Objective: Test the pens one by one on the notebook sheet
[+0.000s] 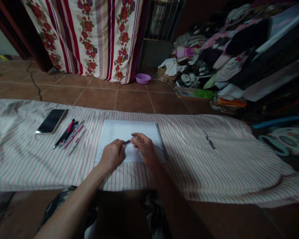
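Over an open spiral notebook (123,127), both hands hold one dark pen (128,142) with an orange part. My left hand (113,153) is closed on its dark end. The fingers of my right hand (144,145) pinch the orange end. The pen lies nearly level, a little above the page. The notebook's coil runs down its right side, and faint print shows on the left of the page. To the left lies a bunch of pens (71,132) in black, pink and white. A single black-and-white pen (211,143) rests far to the right.
A smartphone (51,121) lies left of the pens on the striped cloth (189,166) covering the table. Beyond are a tiled floor (132,99), a flowered curtain (99,39), a purple basin (143,78) and a heap of clothes (214,53).
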Demonstrator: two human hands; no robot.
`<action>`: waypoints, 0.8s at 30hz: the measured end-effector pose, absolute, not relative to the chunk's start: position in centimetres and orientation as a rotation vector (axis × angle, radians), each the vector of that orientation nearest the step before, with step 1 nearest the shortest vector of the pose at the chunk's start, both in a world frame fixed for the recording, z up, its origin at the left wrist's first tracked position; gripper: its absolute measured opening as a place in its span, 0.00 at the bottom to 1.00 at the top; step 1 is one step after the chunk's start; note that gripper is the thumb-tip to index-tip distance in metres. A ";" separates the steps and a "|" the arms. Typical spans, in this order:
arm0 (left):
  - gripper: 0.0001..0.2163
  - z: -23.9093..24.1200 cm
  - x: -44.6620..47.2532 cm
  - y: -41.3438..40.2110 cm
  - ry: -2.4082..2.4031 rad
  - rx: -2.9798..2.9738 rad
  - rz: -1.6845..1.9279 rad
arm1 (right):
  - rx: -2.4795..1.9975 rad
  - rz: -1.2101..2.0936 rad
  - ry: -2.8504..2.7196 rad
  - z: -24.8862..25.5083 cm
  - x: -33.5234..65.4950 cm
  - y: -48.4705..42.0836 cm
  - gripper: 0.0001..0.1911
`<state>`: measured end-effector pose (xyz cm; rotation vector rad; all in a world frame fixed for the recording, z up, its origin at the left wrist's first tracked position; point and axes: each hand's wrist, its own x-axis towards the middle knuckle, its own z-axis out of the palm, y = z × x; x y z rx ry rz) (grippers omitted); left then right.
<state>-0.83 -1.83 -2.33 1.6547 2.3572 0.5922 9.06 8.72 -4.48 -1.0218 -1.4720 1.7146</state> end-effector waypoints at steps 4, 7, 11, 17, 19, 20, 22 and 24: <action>0.12 -2.3 -0.8 -2.0 2.354 1.667 0.603 | -1.005 1.708 -1.498 -4.7 9.0 8.7 0.13; 0.12 -2.2 -0.9 -2.1 2.362 1.670 0.610 | -0.992 1.734 -1.494 -4.3 9.0 8.6 0.12; 0.11 -2.3 -0.9 -2.1 2.405 1.694 0.597 | -1.046 1.815 -1.341 -3.2 9.0 8.2 0.18; 0.13 -2.5 -0.7 -2.1 2.431 1.738 0.584 | -1.126 1.834 -1.364 -2.3 9.3 8.1 0.08; 0.13 -2.5 -0.6 -2.0 2.437 1.752 0.586 | -1.124 1.771 -1.435 -2.5 9.5 8.2 0.10; 0.13 -2.5 -0.5 -2.0 2.439 1.759 0.584 | -1.109 1.756 -1.458 -2.6 9.5 8.3 0.11; 0.13 -2.5 -0.4 -2.0 2.446 1.770 0.565 | -1.080 1.750 -1.470 -2.7 9.6 8.5 0.11; 0.13 -2.5 -0.2 -2.0 2.465 1.770 0.535 | -1.063 1.753 -1.451 -2.6 9.5 8.6 0.10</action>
